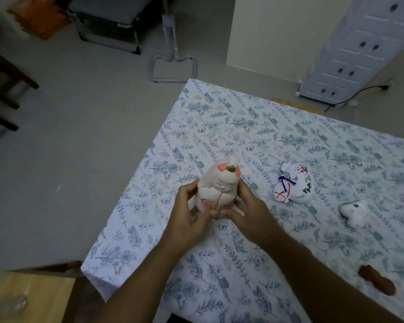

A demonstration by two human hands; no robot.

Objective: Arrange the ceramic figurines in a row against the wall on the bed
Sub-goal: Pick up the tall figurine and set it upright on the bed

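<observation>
Both hands hold a white ceramic rabbit figurine (217, 185) with pink ear patches and a pink flower on its belly, upright above the bed (243, 127). My left hand (189, 215) grips its left side and my right hand (250, 213) its right side. To the right, a white painted figurine (294, 184) with a blue cord lies on its side on the sheet. Further right lies a small white figurine (356, 213). A brown figurine (377, 279) lies near my right forearm.
The bed has a blue leaf-print sheet; its left edge and far corner drop to a grey floor. A wooden table (33, 297) stands at the lower left. A metal stand (170, 66), a grey chair (107, 22) and a white cabinet (350, 54) lie beyond.
</observation>
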